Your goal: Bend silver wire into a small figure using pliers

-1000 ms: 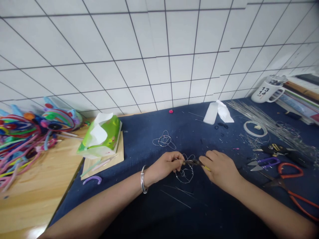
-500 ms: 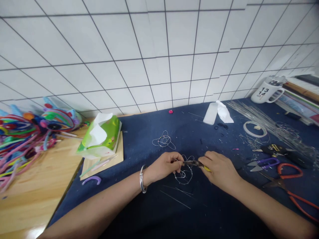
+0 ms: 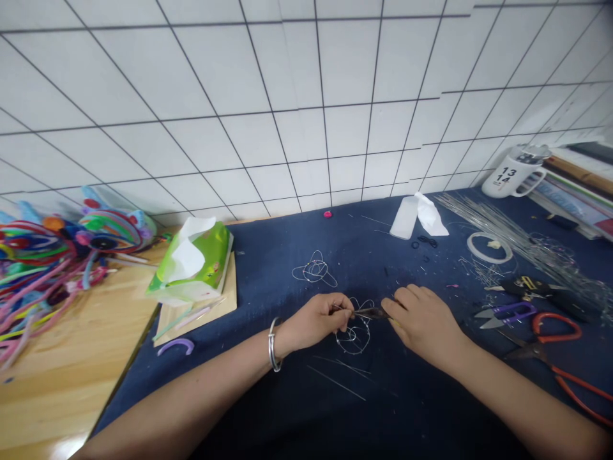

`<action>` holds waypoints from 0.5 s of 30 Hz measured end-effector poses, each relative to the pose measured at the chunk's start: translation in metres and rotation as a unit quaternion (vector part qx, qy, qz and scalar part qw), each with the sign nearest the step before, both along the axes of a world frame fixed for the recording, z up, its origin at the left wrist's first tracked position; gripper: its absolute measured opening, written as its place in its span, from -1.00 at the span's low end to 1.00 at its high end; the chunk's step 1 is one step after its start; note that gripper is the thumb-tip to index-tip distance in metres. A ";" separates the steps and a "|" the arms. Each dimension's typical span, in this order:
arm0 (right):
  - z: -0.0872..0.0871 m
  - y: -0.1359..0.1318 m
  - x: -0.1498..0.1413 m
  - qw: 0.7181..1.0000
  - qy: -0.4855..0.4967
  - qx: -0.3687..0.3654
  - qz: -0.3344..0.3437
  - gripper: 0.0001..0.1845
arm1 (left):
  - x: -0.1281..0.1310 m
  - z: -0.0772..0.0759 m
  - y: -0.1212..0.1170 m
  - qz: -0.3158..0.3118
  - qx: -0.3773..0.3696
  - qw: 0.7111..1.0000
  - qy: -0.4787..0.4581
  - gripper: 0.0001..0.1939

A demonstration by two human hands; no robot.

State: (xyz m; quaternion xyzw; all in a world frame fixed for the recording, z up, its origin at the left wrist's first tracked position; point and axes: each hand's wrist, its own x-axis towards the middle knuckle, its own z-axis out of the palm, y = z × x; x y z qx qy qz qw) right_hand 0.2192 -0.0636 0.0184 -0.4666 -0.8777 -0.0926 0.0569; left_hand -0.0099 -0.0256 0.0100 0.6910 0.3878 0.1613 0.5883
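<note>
My left hand (image 3: 322, 321), with a silver bangle at its wrist, pinches a looped wire piece (image 3: 353, 350) made of thin silvery wire. My right hand (image 3: 416, 322) is wrapped round a pair of pliers (image 3: 371, 312), whose jaws reach to my left fingertips and meet the wire there. The pliers' handles are hidden in my palm. A second looped wire piece (image 3: 315, 271) lies on the dark blue cloth beyond my left hand. Several short straight wires (image 3: 338, 383) rest on the cloth nearer to me.
On the right are purple snips (image 3: 507, 314), red-handled scissors (image 3: 558, 358), a wire coil (image 3: 489, 248), long wires (image 3: 498, 223) and a white mug (image 3: 512, 176). A green tissue pack (image 3: 211, 255) stands left, beside colourful pipe-cleaner crafts (image 3: 115, 230). A tiled wall (image 3: 297, 128) closes the back.
My right hand has shifted its grip on the pliers, and the yellow handle part seen before is now covered. My left hand stays nearly still on the wire.
</note>
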 end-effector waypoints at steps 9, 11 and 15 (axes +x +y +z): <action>0.003 -0.001 -0.002 1.000 -0.025 0.015 -0.007 -0.79 | 0.003 0.002 -0.004 0.016 0.007 1.000 0.008 -0.85; 0.003 -0.001 -0.002 0.999 -0.032 0.012 -0.011 -0.80 | 0.003 0.002 -0.004 0.022 0.011 1.000 0.007 -0.86; 0.002 -0.001 -0.001 0.999 -0.037 0.019 -0.006 -0.79 | 0.004 0.002 -0.006 0.027 0.007 1.000 0.009 -0.86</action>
